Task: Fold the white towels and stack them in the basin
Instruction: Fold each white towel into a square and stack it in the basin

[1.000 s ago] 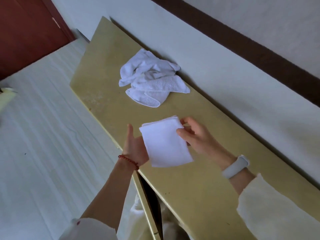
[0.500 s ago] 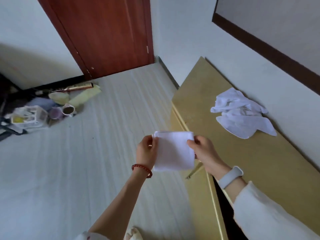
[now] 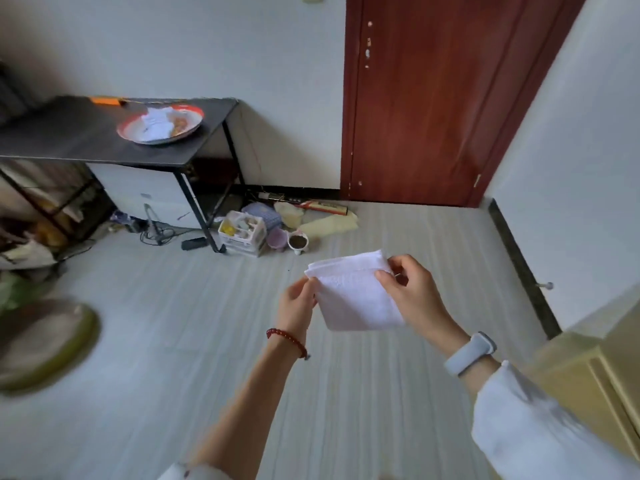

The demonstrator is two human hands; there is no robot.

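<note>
The folded towel [image 3: 356,299] is white cloth with a fine, nubbly weave, matt all over. The basin [image 3: 161,128] looks like glossy enamel (white inside, a red rim), with white cloth lying in it. It sits on a table [image 3: 69,136] with a dark matt top and thin black metal legs. The door [image 3: 433,98] is reddish-brown wood with a slight sheen. The floor [image 3: 173,341] is pale, smooth, wood-grain boards. The cabinet [image 3: 588,375] is yellowish wood, dull in finish.

Head view looks down, forward across floor [image 3: 173,341].
</note>
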